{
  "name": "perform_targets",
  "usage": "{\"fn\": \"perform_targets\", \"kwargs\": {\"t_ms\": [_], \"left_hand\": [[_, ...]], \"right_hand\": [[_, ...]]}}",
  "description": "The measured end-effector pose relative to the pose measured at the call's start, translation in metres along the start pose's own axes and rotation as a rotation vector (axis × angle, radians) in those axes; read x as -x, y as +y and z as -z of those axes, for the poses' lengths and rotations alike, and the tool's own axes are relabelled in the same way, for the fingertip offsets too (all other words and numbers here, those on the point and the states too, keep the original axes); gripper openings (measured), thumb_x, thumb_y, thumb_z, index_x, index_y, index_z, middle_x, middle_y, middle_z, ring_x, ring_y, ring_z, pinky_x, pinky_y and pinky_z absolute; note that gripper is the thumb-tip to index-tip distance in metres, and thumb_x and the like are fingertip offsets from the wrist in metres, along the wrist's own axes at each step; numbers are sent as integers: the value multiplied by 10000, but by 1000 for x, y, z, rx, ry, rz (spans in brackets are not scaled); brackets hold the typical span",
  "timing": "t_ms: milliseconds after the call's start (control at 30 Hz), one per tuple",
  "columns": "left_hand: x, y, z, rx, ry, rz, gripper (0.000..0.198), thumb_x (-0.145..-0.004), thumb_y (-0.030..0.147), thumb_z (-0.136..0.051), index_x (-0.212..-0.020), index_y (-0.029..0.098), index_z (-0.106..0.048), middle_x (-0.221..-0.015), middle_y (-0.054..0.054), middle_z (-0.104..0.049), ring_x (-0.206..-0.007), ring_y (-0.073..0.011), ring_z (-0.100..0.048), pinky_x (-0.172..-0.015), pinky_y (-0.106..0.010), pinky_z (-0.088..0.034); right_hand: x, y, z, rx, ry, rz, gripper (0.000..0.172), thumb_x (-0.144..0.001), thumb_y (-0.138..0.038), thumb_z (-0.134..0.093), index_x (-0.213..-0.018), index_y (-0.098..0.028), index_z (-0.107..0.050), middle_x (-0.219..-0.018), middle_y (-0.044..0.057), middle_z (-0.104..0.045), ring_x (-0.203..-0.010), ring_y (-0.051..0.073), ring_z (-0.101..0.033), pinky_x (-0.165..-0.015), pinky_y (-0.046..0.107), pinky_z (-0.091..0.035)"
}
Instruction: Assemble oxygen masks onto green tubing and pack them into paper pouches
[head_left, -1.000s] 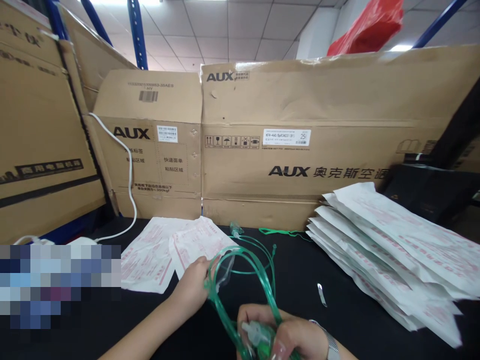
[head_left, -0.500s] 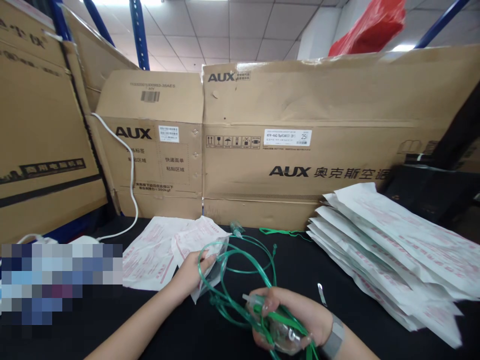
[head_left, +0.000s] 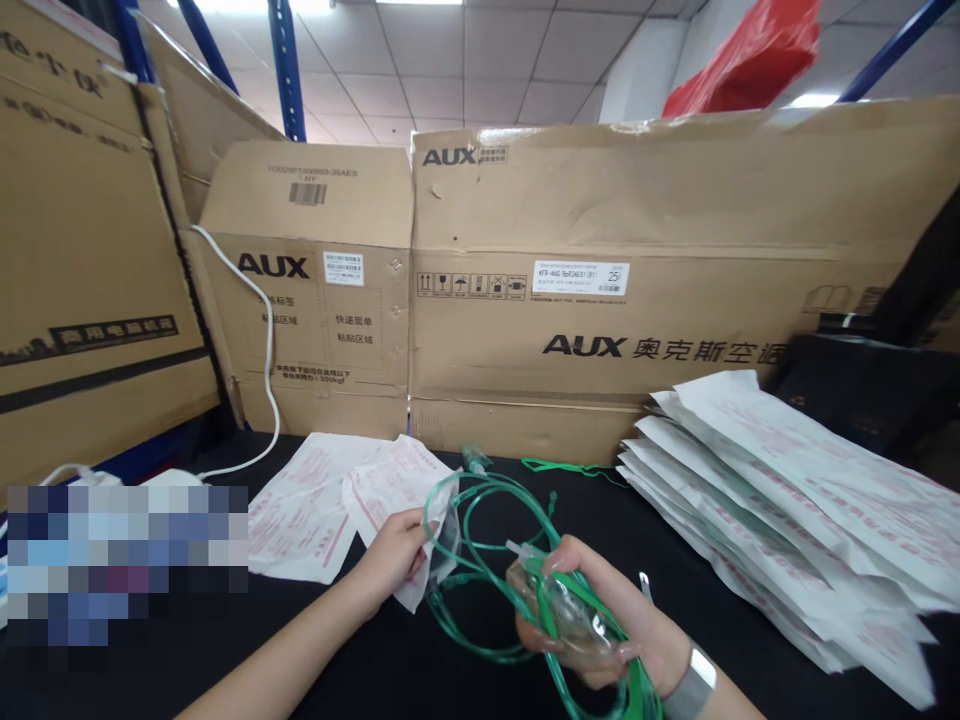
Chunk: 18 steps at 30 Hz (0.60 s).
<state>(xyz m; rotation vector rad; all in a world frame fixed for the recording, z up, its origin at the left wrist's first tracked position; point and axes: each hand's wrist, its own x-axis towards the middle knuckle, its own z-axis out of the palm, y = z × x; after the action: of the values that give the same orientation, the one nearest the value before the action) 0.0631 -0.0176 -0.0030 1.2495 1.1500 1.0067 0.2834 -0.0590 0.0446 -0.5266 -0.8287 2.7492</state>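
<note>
Your right hand (head_left: 637, 625) is curled closed around a clear plastic oxygen mask (head_left: 574, 620), its fingers (head_left: 577, 556) wrapped over the top and a green strap pressed against the mask. You are holding the mask just above a black tabletop (head_left: 750, 685), near the front edge of your view. Your left hand (head_left: 394, 555) is closed in a pinch on a clear film pouch (head_left: 448, 535), and the pouch's white paper edge hangs below your fingers. Green tubing (head_left: 480, 510) runs from the mask in wide loops, passing just beside your left hand and lying partly on the table. Toward the far edge of the table, a small clear connector (head_left: 472, 460) sits at the top of the loops, and a thin green cord (head_left: 562, 465) lies to its right. Two white pouches with red printing (head_left: 307, 505) lie beyond your left hand, while a tall, slanting stack of similar pouches (head_left: 780, 500) sits to your right. A small silver metal piece (head_left: 643, 587) lies just beyond your right hand. Flattened AUX cardboard cartons (head_left: 585, 270) stand along the back of the table, with a white power cord (head_left: 266, 370) hanging down one of them.
</note>
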Motion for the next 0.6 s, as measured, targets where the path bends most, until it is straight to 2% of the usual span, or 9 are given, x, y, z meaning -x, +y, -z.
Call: {"fn": "perform_targets", "kwargs": {"t_ms": [233,333,467,600], "left_hand": [[2,-6,-5,-108,-8,-43,235,-614,346,-591,-522,183,-451,-379,96,-378,-336,-73,-341,-344,-191,-237],[2,-5,-5,-105,-9,-39,226,-613,318,-588,-501,183,-447,-363,96,-375,-329,-70,-336,-349,-192,-232],[2,-2,-2,-42,30,-26,226,-609,313,-571,-487,189,-427,-320,108,-313,-293,-55,-265,-340,-188,-177],[3,7,5,49,88,-31,219,-634,295,-498,-484,205,-367,-321,107,-271,-284,-48,-216,-337,-187,-156]], "right_hand": [[0,2,-5,-8,-36,68,247,-715,-377,-338,-726,-153,-441,-627,19,-568,-201,3,-309,-190,111,-104],[-2,4,-6,22,-22,89,220,-718,-362,-335,-746,-170,-439,-628,15,-573,-204,7,-306,-201,112,-99],[-5,6,-3,78,120,25,301,-713,-387,-344,-677,-121,-480,-588,7,-547,-205,-6,-272,-206,133,-73],[-5,3,4,185,261,4,417,-711,-452,-317,-642,-97,-524,-420,-48,-430,-213,1,-226,-219,141,-91]]}}
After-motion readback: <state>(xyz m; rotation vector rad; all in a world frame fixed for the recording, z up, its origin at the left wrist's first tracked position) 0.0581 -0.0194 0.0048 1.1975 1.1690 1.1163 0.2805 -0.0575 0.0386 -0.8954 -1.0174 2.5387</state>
